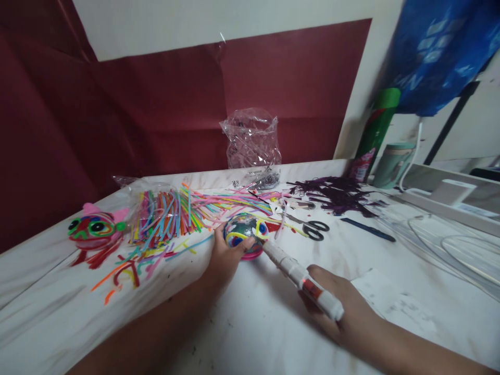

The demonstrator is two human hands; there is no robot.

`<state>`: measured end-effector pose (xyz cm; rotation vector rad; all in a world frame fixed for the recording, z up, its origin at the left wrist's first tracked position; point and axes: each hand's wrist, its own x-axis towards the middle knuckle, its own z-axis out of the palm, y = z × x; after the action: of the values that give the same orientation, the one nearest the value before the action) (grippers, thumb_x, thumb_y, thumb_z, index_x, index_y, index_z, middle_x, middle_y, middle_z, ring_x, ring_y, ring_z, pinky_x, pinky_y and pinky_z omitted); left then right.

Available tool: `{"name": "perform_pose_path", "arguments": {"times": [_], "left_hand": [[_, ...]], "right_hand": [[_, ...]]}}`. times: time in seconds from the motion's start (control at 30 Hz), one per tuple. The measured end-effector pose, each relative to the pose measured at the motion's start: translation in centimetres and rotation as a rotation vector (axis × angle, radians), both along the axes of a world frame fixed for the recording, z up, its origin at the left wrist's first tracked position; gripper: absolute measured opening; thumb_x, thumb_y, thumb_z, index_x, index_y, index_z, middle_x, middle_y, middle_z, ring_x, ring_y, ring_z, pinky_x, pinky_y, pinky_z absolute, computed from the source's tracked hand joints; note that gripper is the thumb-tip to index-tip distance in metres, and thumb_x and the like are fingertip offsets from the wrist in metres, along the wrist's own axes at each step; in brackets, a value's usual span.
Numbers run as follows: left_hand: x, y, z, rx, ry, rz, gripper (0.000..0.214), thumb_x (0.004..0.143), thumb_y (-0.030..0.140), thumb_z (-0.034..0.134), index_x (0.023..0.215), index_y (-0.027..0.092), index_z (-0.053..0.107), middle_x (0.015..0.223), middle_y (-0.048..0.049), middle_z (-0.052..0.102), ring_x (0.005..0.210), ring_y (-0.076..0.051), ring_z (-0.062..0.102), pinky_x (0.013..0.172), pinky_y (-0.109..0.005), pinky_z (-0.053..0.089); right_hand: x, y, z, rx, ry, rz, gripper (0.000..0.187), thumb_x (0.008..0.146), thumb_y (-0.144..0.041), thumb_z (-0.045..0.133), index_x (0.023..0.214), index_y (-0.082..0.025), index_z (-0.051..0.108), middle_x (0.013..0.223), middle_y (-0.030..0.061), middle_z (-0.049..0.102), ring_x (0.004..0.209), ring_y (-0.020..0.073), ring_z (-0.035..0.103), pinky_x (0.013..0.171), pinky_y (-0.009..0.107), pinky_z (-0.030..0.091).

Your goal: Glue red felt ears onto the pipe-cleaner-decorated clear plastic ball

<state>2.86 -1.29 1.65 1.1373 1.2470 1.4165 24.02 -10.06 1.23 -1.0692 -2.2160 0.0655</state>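
Observation:
My left hand (225, 255) is closed around a round ball (244, 233) covered with coloured strips, holding it on the white table (250, 323). My right hand (336, 302) grips a white glue tube (302, 280) with a red band; its tip touches the ball's right side. A heap of coloured strips (183, 213) lies just behind and left of the ball, partly inside a clear bag.
A red and green cat-face figure (96, 229) sits at the left edge. Black scissors (314, 229), a dark pen (367, 229) and purple shreds (332, 192) lie to the right. A clear plastic bag (252, 140) stands at the back; a green can (373, 133) and cup (392, 164) stand far right.

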Motion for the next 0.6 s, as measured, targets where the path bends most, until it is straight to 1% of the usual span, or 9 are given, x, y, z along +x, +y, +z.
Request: {"name": "perform_pose_path", "arguments": {"times": [0.13, 0.3, 0.47, 0.6], "left_hand": [[-0.01, -0.01, -0.08, 0.0, 0.014, 0.004, 0.079, 0.058, 0.027, 0.08, 0.126, 0.021, 0.039, 0.12, -0.0108, 0.055, 0.107, -0.025, 0.057, 0.094, -0.037, 0.044], [0.06, -0.3, 0.16, -0.016, 0.027, 0.012, 0.077, 0.06, 0.026, 0.079, 0.126, 0.022, 0.04, 0.119, -0.0097, 0.056, 0.106, -0.023, 0.057, 0.093, -0.035, 0.044], [0.0, -0.16, 0.09, 0.001, -0.037, 0.005, 0.078, 0.06, 0.027, 0.079, 0.127, 0.022, 0.039, 0.122, -0.0099, 0.055, 0.107, -0.022, 0.057, 0.091, -0.032, 0.046], [-0.06, 0.04, -0.19, -0.008, -0.043, 0.015, 0.08, 0.058, 0.029, 0.081, 0.126, 0.023, 0.04, 0.121, -0.0097, 0.056, 0.107, -0.023, 0.057, 0.092, -0.034, 0.046]], "right_hand": [[0.06, -0.01, -0.07, 0.009, -0.011, -0.005, 0.013, 0.081, -0.017, 0.04, 0.07, -0.024, 0.037, 0.06, 0.0022, 0.052, 0.046, 0.0147, 0.053, 0.042, 0.023, 0.043], [0.19, 0.15, -0.35, 0.026, 0.001, 0.024, 0.013, 0.08, -0.016, 0.042, 0.072, -0.024, 0.036, 0.06, -0.0002, 0.05, 0.046, 0.0126, 0.051, 0.043, 0.021, 0.041], [0.34, 0.39, -0.73, 0.056, 0.026, 0.049, 0.015, 0.081, -0.015, 0.044, 0.074, -0.024, 0.034, 0.062, -0.0021, 0.048, 0.048, 0.0115, 0.049, 0.045, 0.02, 0.039], [0.43, 0.47, -0.9, 0.067, 0.029, 0.043, 0.016, 0.08, -0.015, 0.045, 0.075, -0.024, 0.033, 0.063, -0.0026, 0.047, 0.049, 0.0116, 0.048, 0.045, 0.02, 0.038]]}}
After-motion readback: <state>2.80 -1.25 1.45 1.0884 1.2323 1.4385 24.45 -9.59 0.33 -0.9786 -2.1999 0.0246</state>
